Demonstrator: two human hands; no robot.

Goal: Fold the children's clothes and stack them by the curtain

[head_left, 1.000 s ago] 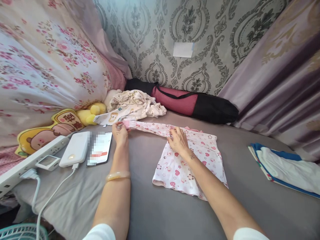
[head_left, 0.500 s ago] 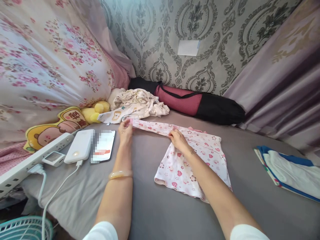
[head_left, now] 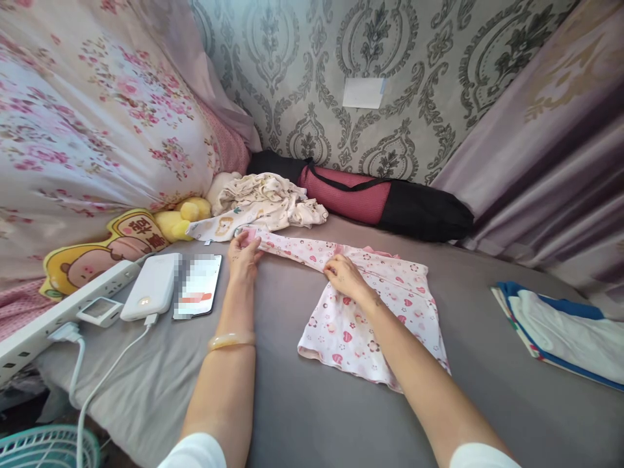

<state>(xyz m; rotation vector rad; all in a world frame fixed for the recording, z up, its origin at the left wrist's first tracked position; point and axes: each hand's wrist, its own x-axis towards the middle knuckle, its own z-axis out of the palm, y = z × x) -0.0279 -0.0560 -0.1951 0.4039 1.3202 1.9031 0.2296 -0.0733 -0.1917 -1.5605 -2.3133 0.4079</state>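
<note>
Head view: shirt [head_left: 336,335] mid-bed [head_left: 292,416], sleeve [head_left: 297,250] stretched toward the left edge, roughly along the far one. Our left hand [head_left: 242,261] pinches the cuff [head_left: 250,233]; our right hand [head_left: 347,276], nearer the body, pinches the sleeve's inner end. Basket [head_left: 58,430] off near-left corner, bag [head_left: 351,196] by far edge; contents unclear.

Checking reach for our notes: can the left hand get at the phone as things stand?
Likely yes. The phone lies close beside the left hand, screen up, nothing seen on top. That hand holds the end of the shirt's sleeve, though, so it would probably have to let go first.
</note>
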